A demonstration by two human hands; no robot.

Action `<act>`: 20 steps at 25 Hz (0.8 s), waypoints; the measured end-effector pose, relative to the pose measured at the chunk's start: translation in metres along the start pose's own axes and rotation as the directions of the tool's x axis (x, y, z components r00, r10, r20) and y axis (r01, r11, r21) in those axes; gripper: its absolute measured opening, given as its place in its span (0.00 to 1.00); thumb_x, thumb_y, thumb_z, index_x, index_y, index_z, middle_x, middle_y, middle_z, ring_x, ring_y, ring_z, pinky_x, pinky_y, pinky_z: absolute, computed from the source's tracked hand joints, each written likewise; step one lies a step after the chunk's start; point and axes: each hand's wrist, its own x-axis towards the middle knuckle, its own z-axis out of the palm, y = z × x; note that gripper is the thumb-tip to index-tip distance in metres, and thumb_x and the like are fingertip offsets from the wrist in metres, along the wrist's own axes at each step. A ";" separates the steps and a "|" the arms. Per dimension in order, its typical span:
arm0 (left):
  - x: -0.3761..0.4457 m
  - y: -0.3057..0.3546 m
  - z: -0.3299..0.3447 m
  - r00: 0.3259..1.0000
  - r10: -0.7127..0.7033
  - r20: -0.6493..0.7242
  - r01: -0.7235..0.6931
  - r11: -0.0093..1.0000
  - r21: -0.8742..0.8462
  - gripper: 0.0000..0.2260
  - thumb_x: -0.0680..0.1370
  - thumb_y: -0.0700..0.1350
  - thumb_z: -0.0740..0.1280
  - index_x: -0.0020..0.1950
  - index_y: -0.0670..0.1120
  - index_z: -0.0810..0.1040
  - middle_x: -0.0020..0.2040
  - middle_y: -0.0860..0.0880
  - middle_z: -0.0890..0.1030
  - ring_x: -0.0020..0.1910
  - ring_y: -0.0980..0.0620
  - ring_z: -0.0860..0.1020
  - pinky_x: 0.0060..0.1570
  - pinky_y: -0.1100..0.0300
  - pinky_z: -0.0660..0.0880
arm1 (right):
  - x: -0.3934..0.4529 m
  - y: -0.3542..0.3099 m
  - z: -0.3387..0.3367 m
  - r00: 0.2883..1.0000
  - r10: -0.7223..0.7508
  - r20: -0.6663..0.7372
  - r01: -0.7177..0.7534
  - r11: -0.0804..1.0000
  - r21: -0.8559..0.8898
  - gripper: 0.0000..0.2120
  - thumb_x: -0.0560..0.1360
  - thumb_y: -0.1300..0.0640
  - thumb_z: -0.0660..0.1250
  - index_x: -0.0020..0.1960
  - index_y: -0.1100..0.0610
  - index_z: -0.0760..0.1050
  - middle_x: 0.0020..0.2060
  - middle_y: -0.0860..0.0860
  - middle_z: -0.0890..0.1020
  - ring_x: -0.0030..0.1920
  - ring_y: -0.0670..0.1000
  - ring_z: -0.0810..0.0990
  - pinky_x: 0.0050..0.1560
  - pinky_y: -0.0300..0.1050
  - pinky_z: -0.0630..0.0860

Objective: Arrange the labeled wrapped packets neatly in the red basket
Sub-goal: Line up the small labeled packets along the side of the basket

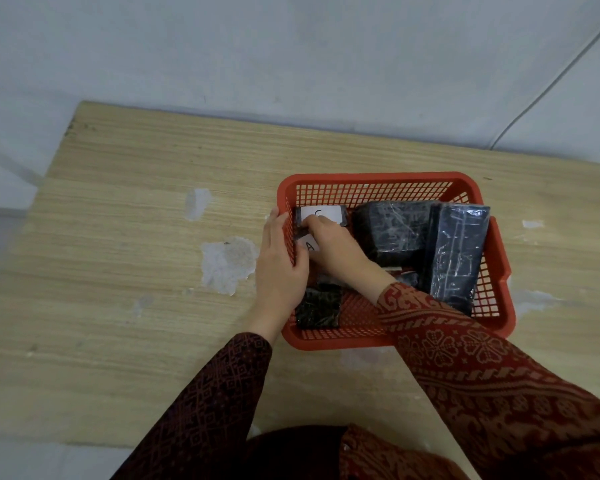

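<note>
Two patterned dark-red sleeves point(482, 368) reach from the table's near edge toward the red basket point(378, 178), which stands on the wooden table point(136, 202) toward its right side. The left hand point(279, 268) lies flat against the outside of the basket's left wall, fingers loosely spread over the rim, gripping no packet. The right hand point(333, 247) is down inside the basket by that same wall, its fingers curled onto a small packet with a white label marked A point(310, 244); how firmly it grips I cannot tell. Just beyond, in the basket's far left corner, lies another small labelled packet point(321, 214). A small dark packet point(318, 308) rests in the near left corner. Two larger dark wrapped packets point(392, 230) point(459, 258) fill the basket's right half, side by side and touching.
</note>
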 end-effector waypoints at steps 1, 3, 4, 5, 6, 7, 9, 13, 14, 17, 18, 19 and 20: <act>0.000 0.000 0.000 1.000 0.001 -0.002 -0.001 1.000 -0.001 0.22 0.78 0.41 0.62 0.73 0.43 0.63 0.76 0.46 0.62 0.75 0.51 0.60 0.65 0.72 0.57 | 0.001 0.004 -0.003 1.000 -0.017 0.013 0.018 1.000 -0.025 0.16 0.71 0.60 0.69 0.57 0.60 0.71 0.53 0.59 0.78 0.51 0.61 0.78 0.46 0.54 0.76; 0.000 0.000 0.000 1.000 -0.004 -0.002 0.004 1.000 -0.007 0.22 0.78 0.41 0.62 0.73 0.43 0.63 0.76 0.47 0.62 0.75 0.51 0.61 0.66 0.68 0.58 | 0.001 0.007 -0.008 0.997 -0.076 0.029 0.077 0.995 -0.064 0.10 0.73 0.61 0.67 0.53 0.60 0.72 0.50 0.58 0.80 0.50 0.59 0.77 0.43 0.54 0.76; 0.000 -0.001 0.001 1.000 -0.007 0.001 0.007 1.000 -0.010 0.22 0.78 0.41 0.62 0.73 0.43 0.63 0.76 0.47 0.62 0.75 0.51 0.60 0.67 0.67 0.58 | -0.001 0.008 -0.008 0.990 -0.136 0.027 0.138 0.985 -0.105 0.06 0.74 0.61 0.65 0.51 0.60 0.73 0.47 0.58 0.81 0.49 0.59 0.77 0.41 0.54 0.75; 0.000 -0.001 0.001 1.000 -0.008 0.002 0.008 1.000 -0.009 0.22 0.78 0.40 0.62 0.73 0.44 0.63 0.76 0.47 0.62 0.75 0.51 0.60 0.67 0.67 0.58 | -0.002 0.008 -0.008 0.977 -0.212 0.021 0.213 0.965 -0.156 0.04 0.75 0.62 0.64 0.49 0.61 0.74 0.45 0.58 0.81 0.47 0.59 0.76 0.38 0.54 0.74; 0.000 -0.001 0.000 1.000 -0.008 0.001 0.008 1.000 -0.007 0.23 0.78 0.40 0.61 0.73 0.44 0.63 0.76 0.47 0.62 0.75 0.51 0.60 0.68 0.67 0.58 | -0.005 0.009 -0.007 0.957 -0.291 0.019 0.289 0.937 -0.196 0.02 0.74 0.63 0.64 0.47 0.61 0.74 0.42 0.58 0.81 0.44 0.59 0.75 0.36 0.54 0.73; 0.000 -0.001 0.000 1.000 -0.007 0.001 0.007 1.000 -0.008 0.23 0.78 0.40 0.61 0.73 0.44 0.63 0.76 0.47 0.62 0.75 0.51 0.60 0.68 0.67 0.58 | -0.006 0.011 -0.006 0.936 -0.351 0.015 0.345 0.912 -0.224 0.02 0.73 0.65 0.65 0.45 0.62 0.74 0.41 0.58 0.81 0.43 0.59 0.75 0.34 0.55 0.73; 0.000 -0.001 0.000 1.000 -0.009 0.005 0.009 1.000 -0.014 0.23 0.78 0.40 0.62 0.73 0.43 0.63 0.76 0.47 0.61 0.75 0.52 0.60 0.67 0.67 0.58 | -0.004 0.018 -0.003 0.919 -0.394 -0.004 0.378 0.885 -0.273 0.05 0.71 0.67 0.67 0.46 0.62 0.75 0.44 0.59 0.79 0.43 0.59 0.76 0.33 0.54 0.75; -0.001 -0.002 0.000 1.000 -0.006 0.003 0.006 1.000 -0.025 0.23 0.78 0.40 0.62 0.73 0.44 0.63 0.76 0.47 0.62 0.75 0.51 0.61 0.68 0.66 0.60 | 0.000 0.022 -0.005 0.927 -0.375 -0.030 0.352 0.893 -0.278 0.07 0.69 0.67 0.69 0.46 0.62 0.76 0.43 0.59 0.78 0.44 0.60 0.77 0.35 0.55 0.77; 0.000 -0.002 0.000 1.000 -0.004 0.002 0.004 1.000 -0.026 0.22 0.78 0.40 0.62 0.73 0.43 0.63 0.76 0.47 0.62 0.75 0.51 0.61 0.68 0.65 0.60 | -0.002 0.019 -0.007 0.925 -0.375 -0.054 0.350 0.900 -0.260 0.06 0.69 0.65 0.69 0.46 0.62 0.77 0.43 0.58 0.79 0.44 0.60 0.77 0.38 0.56 0.76; 0.001 -0.003 0.001 1.000 -0.005 -0.002 0.005 1.000 -0.017 0.22 0.78 0.40 0.61 0.72 0.44 0.64 0.76 0.47 0.62 0.75 0.51 0.61 0.66 0.66 0.60 | -0.024 0.014 -0.010 0.931 -0.349 -0.107 0.334 0.932 -0.137 0.10 0.72 0.55 0.68 0.49 0.60 0.76 0.46 0.56 0.79 0.46 0.57 0.76 0.44 0.53 0.75; 0.001 -0.003 0.001 1.000 -0.005 -0.004 0.005 1.000 -0.018 0.22 0.78 0.40 0.62 0.72 0.44 0.64 0.76 0.47 0.62 0.75 0.51 0.61 0.66 0.66 0.60 | -0.036 0.015 -0.009 0.945 -0.322 -0.053 0.314 0.942 -0.117 0.15 0.72 0.50 0.67 0.52 0.59 0.76 0.49 0.56 0.78 0.49 0.56 0.75 0.47 0.53 0.75; 0.001 -0.003 0.001 1.000 -0.002 -0.006 0.002 1.000 -0.021 0.22 0.78 0.40 0.62 0.72 0.44 0.64 0.76 0.47 0.62 0.75 0.51 0.61 0.66 0.66 0.60 | -0.048 0.017 -0.008 0.957 -0.287 0.045 0.291 0.946 -0.143 0.21 0.71 0.44 0.67 0.55 0.59 0.75 0.54 0.56 0.77 0.54 0.56 0.74 0.52 0.53 0.74; 0.001 -0.003 0.001 1.000 0.000 -0.007 0.000 1.000 -0.027 0.22 0.78 0.40 0.61 0.72 0.44 0.64 0.76 0.47 0.62 0.75 0.51 0.61 0.67 0.66 0.59 | -0.059 0.019 -0.005 0.955 -0.252 0.154 0.281 0.938 -0.203 0.26 0.70 0.40 0.66 0.59 0.57 0.74 0.60 0.56 0.75 0.60 0.56 0.70 0.58 0.54 0.72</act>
